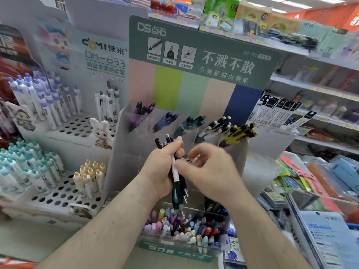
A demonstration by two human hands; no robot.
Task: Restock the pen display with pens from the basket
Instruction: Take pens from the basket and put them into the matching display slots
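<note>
My left hand (pixel 161 167) grips a bunch of pens (pixel 178 183), white, dark green and black, held upright in front of the clear pen display (pixel 124 144). My right hand (pixel 211 171) is blurred, its fingers curled at the bunch where a dark pen sticks out sideways; whether it pinches that pen I cannot tell. The display's upper row has slots of purple pens (pixel 141 113), blue pens (pixel 165 119), teal pens (pixel 190 123), black-and-white pens (pixel 217 125) and yellow pens (pixel 240 133). No basket is in view.
A green header card (pixel 204 55) rises behind the display. White perforated racks (pixel 73 129) with capped pens stand at the left. A clear bin of pastel pens (pixel 180 228) sits below my hands. Packaged stationery (pixel 310 191) fills the right shelves.
</note>
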